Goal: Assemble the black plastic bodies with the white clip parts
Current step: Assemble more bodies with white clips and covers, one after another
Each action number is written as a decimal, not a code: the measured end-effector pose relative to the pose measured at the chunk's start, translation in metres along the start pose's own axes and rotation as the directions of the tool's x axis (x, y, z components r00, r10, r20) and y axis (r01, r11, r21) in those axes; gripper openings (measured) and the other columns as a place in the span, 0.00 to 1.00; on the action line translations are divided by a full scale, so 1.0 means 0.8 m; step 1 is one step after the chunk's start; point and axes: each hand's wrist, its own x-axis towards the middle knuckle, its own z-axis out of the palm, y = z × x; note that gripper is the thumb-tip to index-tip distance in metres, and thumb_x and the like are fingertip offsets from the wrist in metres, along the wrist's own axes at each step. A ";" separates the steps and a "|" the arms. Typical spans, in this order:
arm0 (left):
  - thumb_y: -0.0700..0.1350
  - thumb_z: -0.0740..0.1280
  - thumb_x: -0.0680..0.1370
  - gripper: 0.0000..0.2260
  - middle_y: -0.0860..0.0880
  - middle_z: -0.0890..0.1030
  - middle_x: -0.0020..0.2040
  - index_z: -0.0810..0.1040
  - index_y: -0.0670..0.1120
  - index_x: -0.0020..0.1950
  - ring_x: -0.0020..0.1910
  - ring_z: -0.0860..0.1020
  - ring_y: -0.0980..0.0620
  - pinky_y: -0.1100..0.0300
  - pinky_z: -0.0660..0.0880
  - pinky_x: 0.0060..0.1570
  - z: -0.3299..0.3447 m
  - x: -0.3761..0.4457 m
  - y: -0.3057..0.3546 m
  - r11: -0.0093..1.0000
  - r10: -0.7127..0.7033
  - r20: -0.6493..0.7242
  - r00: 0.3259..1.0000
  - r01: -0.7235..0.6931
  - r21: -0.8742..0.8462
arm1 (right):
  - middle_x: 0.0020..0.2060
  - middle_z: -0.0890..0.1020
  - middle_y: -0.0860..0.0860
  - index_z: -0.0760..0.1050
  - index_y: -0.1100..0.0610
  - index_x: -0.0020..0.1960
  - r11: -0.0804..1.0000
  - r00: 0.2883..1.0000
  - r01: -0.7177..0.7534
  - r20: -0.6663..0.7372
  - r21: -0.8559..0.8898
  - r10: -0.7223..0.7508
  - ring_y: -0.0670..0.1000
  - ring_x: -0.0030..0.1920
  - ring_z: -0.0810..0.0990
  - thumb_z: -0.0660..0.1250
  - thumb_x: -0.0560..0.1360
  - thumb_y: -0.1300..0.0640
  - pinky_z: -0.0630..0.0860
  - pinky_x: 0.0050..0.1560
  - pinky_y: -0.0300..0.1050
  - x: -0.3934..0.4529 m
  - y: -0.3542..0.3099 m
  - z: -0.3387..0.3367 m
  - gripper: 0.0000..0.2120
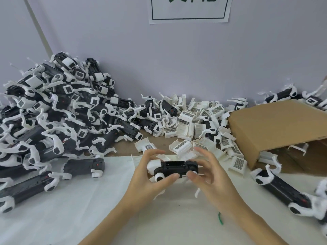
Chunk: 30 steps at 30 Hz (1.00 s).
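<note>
A black plastic body w/ white rounded end pieces (172,169) is held lengthwise just above the white table covering (70,218), near the centre-front of the work area. It is gripped at its left end by the left hand (150,179): the thumb is curled along the lower front edge beside a white round wheel-like part, and the fingers are curled over the top-left end. The right end is held by the right hand (206,172); the thumb is pressed against the lower right corner, while the other fingers are spread and arched over the top, only loosely bent. Whether those upper fingertips touch the body cannot be told.

Directly behind the hands, a scatter of white clip parts w/ barcode-like grilles (192,124) is spread over the brown tabletop (159,141). To the left, a large heap of black bodies w/ white clips attached (53,110) is piled against the pale wall (159,59). On the right, a brown cardboard box lying on its side (279,128) is seen, w/ more white clip parts under its flap. Further black-and-white bodies (281,190) are laid at front right. A white paper sign w/ a dark green frame (189,16) is fixed to the wall above. A small green strip (220,218) lies by the right wrist.
</note>
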 end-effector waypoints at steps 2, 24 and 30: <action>0.53 0.81 0.72 0.27 0.53 0.81 0.58 0.74 0.59 0.67 0.33 0.79 0.57 0.63 0.75 0.29 -0.003 0.001 -0.001 1.000 -0.012 -0.007 1.000 0.012 -0.028 | 0.57 0.84 0.41 0.74 0.42 0.70 1.000 1.000 0.005 0.019 -0.016 -0.005 0.46 0.58 0.84 0.64 0.81 0.46 0.79 0.54 0.37 0.004 -0.004 0.005 0.18; 0.55 0.79 0.73 0.21 0.55 0.79 0.36 0.74 0.56 0.61 0.29 0.73 0.56 0.65 0.70 0.30 -0.006 0.007 0.000 0.986 -0.144 0.082 0.986 0.150 -0.078 | 0.51 0.82 0.42 0.77 0.44 0.57 0.943 0.970 0.185 -0.100 -0.278 -0.220 0.44 0.52 0.82 0.69 0.82 0.52 0.76 0.51 0.35 0.104 0.002 -0.021 0.05; 0.51 0.79 0.75 0.17 0.50 0.82 0.40 0.76 0.56 0.59 0.29 0.74 0.57 0.67 0.71 0.29 -0.005 0.005 0.001 0.981 -0.148 0.081 0.986 0.156 -0.112 | 0.50 0.84 0.47 0.81 0.47 0.53 0.995 0.954 0.094 -0.290 0.029 -0.082 0.44 0.50 0.81 0.71 0.77 0.45 0.77 0.50 0.47 0.051 0.008 -0.017 0.08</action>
